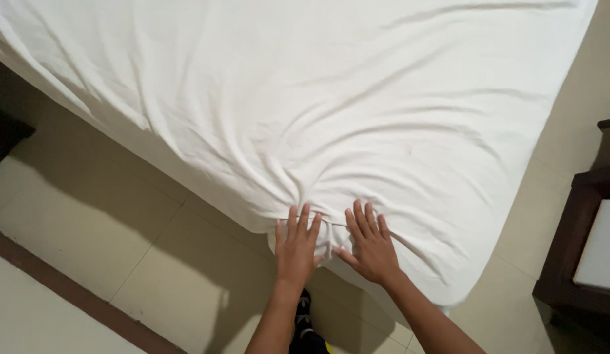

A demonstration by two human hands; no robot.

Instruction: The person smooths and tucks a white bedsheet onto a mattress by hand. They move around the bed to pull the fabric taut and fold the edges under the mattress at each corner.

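Two hands: both flat on the white sheet, side by side at the near edge of the bed.
Left hand: fingers spread and straight, palm pressed down on the cloth, nothing pinched. It sits where the sheet goes over the mattress edge.
Right hand: also spread, fingers fanned out, palm down, holding nothing. Thumb points toward the left hand, close but I think not touching.
Sheet: covers approx. the whole top of the bed and hangs down the side on the left. Many wrinkles run like rays to the spot under the hands, so the cloth is bunched there.
Sheet position: on the bed, w/ the near edge right under the palms, above the floor.
Corner: the bed corner at the right of the hands looks already covered and rounded, but I cannot tell if it is tucked under.
How to do it well (my judgement): keep both palms flat and push outward from the bunch, not down only; move the hands apart so the folds open; use even pressure, else new wrinkles come. Do not pull the edge hard, bc the far side may slip.
Floor: pale tiles w/ a dark stripe at lower left.
Furniture: dark wooden piece at the right, well apart from the bed.
Feet: a dark shoe between the forearms, on the floor.
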